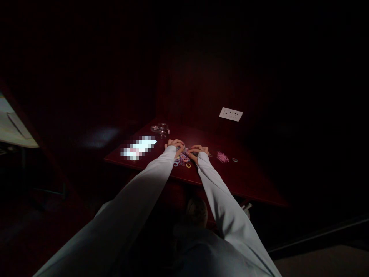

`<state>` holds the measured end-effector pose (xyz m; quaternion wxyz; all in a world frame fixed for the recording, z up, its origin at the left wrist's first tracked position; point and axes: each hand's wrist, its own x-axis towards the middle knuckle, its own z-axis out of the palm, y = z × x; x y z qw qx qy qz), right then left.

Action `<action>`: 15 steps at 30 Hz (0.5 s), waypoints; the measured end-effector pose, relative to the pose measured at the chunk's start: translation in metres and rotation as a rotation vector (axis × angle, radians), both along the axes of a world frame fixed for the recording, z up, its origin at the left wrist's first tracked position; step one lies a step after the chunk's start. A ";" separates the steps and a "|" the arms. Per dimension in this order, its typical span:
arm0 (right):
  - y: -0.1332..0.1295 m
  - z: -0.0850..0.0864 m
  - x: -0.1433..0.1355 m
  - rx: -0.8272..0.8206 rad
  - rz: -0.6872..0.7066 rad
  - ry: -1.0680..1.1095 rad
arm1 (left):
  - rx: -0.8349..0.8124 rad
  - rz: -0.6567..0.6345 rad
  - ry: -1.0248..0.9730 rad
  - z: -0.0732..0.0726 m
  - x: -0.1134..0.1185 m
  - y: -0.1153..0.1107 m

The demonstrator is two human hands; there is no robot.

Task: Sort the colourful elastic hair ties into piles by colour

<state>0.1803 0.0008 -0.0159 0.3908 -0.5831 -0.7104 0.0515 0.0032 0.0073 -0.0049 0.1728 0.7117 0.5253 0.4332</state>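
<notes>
A pile of small multicoloured hair ties [181, 159] lies on the dark red table, close to its front edge. My left hand [176, 144] is over the pile's left side, its fingers bent inward. From the right, my right hand [199, 149] reaches in with curled fingers and the thumb towards the pile. Both hands look closed, but what sits between the fingertips is too small to make out. A yellow ring-shaped hair tie [188, 166] lies at the pile's near edge. Right of my right hand is a separate heap of pink hair ties [222, 157], with a single greyish ring [235, 160] beside it.
A bright, blurred-out phone-like screen [138, 147] lies at the table's left. Behind it stands a clear container [163, 129]. A white socket panel [231, 114] is on the wall behind the table [253, 181]. Part of a pale chair [17, 129] shows far left.
</notes>
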 end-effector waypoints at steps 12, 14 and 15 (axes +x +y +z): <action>0.004 0.000 0.004 0.010 -0.001 -0.007 | 0.003 0.009 -0.017 0.002 0.002 -0.003; 0.005 0.000 0.003 0.004 0.005 0.007 | 0.003 0.011 -0.021 0.002 0.002 -0.003; 0.005 0.000 0.003 0.005 0.011 0.018 | 0.003 0.013 -0.022 0.002 0.002 -0.003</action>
